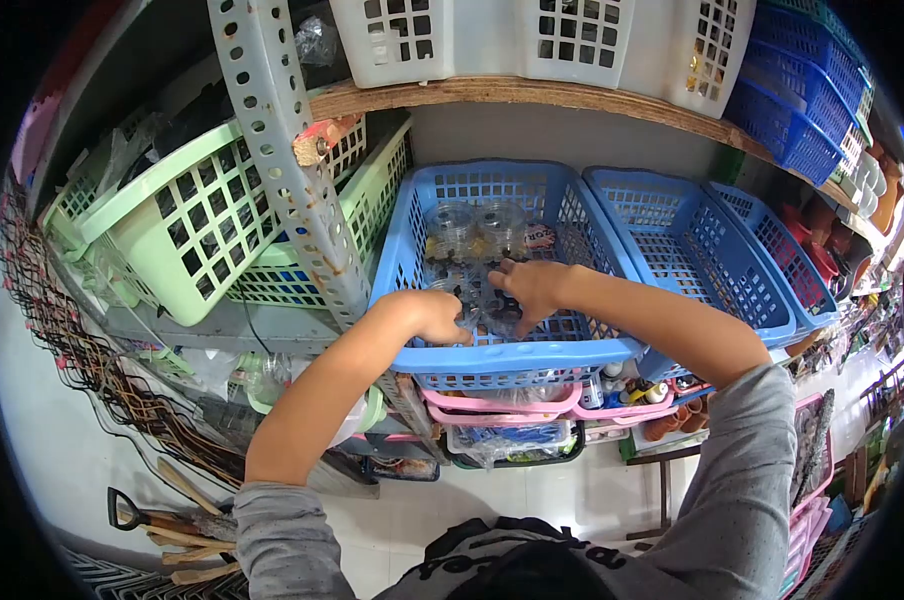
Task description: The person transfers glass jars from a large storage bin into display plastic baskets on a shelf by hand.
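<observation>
Both of my hands reach down into a blue plastic basket (517, 355) on a shelf. At its front, a clear plastic jar (492, 312) with dark markings lies between them. My left hand (437, 316) has its fingers curled against the jar's left side. From the right, my right hand (534, 290) bends its fingers and thumb around the other side. Behind them stand another clear jar (452, 228) and a second clear round container (500, 222). A printed round label (540, 238) shows beside these. My fingertips are partly hidden.
More blue baskets (687, 250) stand to the right. A perforated metal post (292, 150) and a tilted green basket (187, 225) are on the left. Overhead runs a wooden shelf edge (532, 92) carrying white baskets (392, 45). Pink baskets (502, 405) sit below.
</observation>
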{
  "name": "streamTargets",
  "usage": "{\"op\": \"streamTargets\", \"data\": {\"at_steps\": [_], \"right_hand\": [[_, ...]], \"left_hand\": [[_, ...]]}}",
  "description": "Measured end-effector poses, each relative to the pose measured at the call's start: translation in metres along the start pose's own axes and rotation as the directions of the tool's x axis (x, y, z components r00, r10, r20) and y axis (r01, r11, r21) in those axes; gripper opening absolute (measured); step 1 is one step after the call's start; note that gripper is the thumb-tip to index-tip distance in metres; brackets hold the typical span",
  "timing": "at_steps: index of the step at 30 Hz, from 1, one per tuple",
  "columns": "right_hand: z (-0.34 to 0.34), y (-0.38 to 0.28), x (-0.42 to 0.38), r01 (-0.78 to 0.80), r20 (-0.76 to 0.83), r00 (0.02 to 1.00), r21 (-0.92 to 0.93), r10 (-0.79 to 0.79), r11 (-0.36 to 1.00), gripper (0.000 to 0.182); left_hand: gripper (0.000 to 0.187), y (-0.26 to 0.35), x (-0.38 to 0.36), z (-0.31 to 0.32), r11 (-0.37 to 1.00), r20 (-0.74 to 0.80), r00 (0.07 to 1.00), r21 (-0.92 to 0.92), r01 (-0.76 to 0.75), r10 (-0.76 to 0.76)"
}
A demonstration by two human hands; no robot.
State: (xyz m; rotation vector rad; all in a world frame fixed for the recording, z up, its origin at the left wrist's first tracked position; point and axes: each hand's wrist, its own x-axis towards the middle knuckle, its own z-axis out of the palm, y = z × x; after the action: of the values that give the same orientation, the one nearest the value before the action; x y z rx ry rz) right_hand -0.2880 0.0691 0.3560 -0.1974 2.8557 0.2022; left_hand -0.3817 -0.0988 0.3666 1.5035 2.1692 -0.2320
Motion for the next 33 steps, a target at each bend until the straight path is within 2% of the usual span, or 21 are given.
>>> {"op": "streamTargets", "data": {"at_steps": [7,10,13,15,16,19,21,22,25,28,29,31,33], "right_hand": [[0.001,-0.003,-0.001,0.077,0.021,0.997,-0.095,-0.076,0.993,0.089],[0.005,0.002,-0.001,0.088,-0.055,0.994,-0.093,-0.093,0.992,0.082],[0.002,0.001,-0.004,0.084,-0.004,0.996,-0.057,-0.084,0.995,0.073],[0.002,-0.001,-0.005,0.021,0.117,0.993,-0.065,-0.013,0.998,0.067],[0.005,0.001,-0.005,0.019,0.116,0.993,-0.066,-0.012,0.998,0.067],[0.014,0.006,-0.003,0.042,0.081,0.996,-0.074,-0.036,0.996,0.065],[0.019,0.008,-0.005,0.052,-0.024,0.998,-0.035,-0.053,0.998,0.064],[0.02,0.008,-0.006,0.048,-0.026,0.998,-0.036,-0.049,0.998,0.064],[0.014,0.011,-0.014,0.026,-0.054,0.998,0.042,-0.024,0.999,0.066],[-0.002,0.008,-0.028,0.076,-0.086,0.994,0.13,-0.065,0.989,0.066],[-0.008,0.005,-0.035,0.031,-0.089,0.996,0.182,-0.015,0.983,0.065],[-0.017,0.001,-0.049,-0.018,-0.086,0.996,0.233,0.039,0.972,0.063],[-0.021,-0.001,-0.062,0.005,-0.228,0.972,0.272,0.059,0.962,0.058]], "left_hand": [[0.062,0.0,0.002,0.0,1.0,0.022,1.0,0.019,0.01,-0.01],[0.065,-0.004,0.006,0.002,0.999,0.044,0.999,0.03,0.019,-0.021],[0.068,-0.004,0.006,0.003,0.999,0.016,1.0,0.04,0.004,-0.005],[0.07,-0.001,0.003,0.001,0.999,0.036,0.999,0.026,0.02,-0.021],[0.07,-0.002,0.005,0.002,0.999,0.034,0.999,0.027,0.02,-0.021],[0.069,-0.004,0.007,0.002,0.999,0.033,0.999,0.044,0.02,-0.021],[0.069,-0.003,0.006,0.0,0.999,0.059,0.997,0.027,0.047,-0.048],[0.069,-0.002,0.003,0.0,0.999,0.057,0.997,0.03,0.044,-0.045],[0.067,0.0,-0.002,-0.005,0.999,0.018,0.999,-0.027,0.042,-0.041],[0.061,0.0,-0.006,-0.009,0.999,-0.181,0.983,-0.029,-0.04,0.034],[0.061,0.001,-0.007,-0.01,0.999,-0.179,0.983,-0.028,-0.043,0.037],[0.063,0.016,-0.023,-0.018,0.996,-0.336,0.94,-0.05,-0.08,0.058],[0.063,0.028,-0.032,-0.019,0.995,-0.392,0.916,-0.024,-0.098,0.081]]}}
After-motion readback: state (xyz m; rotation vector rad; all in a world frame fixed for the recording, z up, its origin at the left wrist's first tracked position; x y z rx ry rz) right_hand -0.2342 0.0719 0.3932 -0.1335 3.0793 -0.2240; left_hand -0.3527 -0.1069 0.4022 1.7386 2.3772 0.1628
